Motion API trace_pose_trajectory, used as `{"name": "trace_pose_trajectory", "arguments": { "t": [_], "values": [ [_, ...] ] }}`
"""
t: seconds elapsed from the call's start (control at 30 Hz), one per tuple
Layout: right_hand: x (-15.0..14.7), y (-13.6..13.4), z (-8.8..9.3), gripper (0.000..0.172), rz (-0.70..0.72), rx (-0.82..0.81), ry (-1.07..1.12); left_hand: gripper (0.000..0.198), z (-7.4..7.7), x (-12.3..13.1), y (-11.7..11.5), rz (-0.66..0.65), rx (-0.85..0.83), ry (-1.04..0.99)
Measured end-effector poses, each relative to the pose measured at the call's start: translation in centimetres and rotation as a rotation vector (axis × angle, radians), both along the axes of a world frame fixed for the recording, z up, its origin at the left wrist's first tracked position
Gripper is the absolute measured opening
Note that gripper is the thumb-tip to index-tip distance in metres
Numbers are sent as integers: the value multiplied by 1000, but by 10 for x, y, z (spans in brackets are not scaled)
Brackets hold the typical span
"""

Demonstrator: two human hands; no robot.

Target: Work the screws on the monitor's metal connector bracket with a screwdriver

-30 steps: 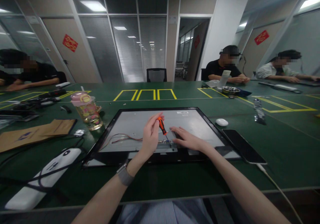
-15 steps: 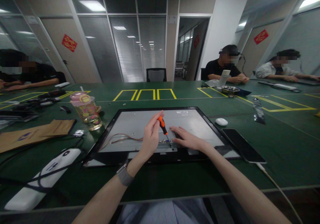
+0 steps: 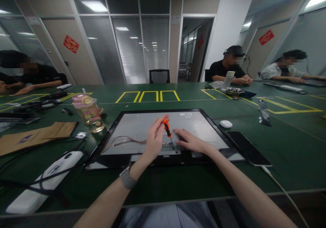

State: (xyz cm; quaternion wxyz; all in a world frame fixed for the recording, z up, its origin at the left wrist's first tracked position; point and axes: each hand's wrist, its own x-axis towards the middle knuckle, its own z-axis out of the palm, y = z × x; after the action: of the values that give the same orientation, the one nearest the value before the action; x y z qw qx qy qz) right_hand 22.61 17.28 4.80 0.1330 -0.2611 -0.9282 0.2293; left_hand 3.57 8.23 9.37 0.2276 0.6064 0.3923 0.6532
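Note:
My left hand [image 3: 155, 136] is closed on the orange and black handle of a screwdriver [image 3: 167, 128]. The tool leans, its tip down at a small strip of parts [image 3: 168, 144] near the front edge of a flat display panel [image 3: 137, 126]. This panel lies back side up, with a grey metal sheet inside a black frame. Thin coloured wires [image 3: 127, 139] run left from the strip. My right hand [image 3: 189, 141] rests on the metal just right of the screwdriver tip, fingers stretched out and holding nothing. What the tip touches is too small to make out.
To the left stand a pink-lidded drink bottle [image 3: 89, 114], a brown paper bag [image 3: 38, 136] and a white power strip [image 3: 46, 182] with cables. A phone [image 3: 248, 148] on a cable and a white earbud case [image 3: 225, 124] lie right. Several people sit across the green table [image 3: 158, 184].
The screwdriver handle has tipped slightly to the right, and my left fingers have shifted a little with it. My right hand stays in place.

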Motion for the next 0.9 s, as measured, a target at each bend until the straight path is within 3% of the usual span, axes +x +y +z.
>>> {"name": "trace_pose_trajectory", "arguments": {
  "t": [0.1, 0.3, 0.53, 0.7, 0.9],
  "values": [
    [0, -1, 1, 52, 5, 2, -4, 33, -1, 1, 0, -39, -8, -15],
    [-1, -3, 2, 54, -14, -3, 0, 24, -1, 0, 2, 85, 46, 42],
    [0, -1, 1, 57, -24, -17, -21, 30, 1, 1, -1, -8, 16, -11],
    [0, -1, 1, 58, -15, -9, -25, 19, 0, 0, 1, 87, 70, 53],
    [-1, -4, 4, 61, -34, -26, -30, 31, 2, -1, -2, -2, 56, 29]
  ]
}}
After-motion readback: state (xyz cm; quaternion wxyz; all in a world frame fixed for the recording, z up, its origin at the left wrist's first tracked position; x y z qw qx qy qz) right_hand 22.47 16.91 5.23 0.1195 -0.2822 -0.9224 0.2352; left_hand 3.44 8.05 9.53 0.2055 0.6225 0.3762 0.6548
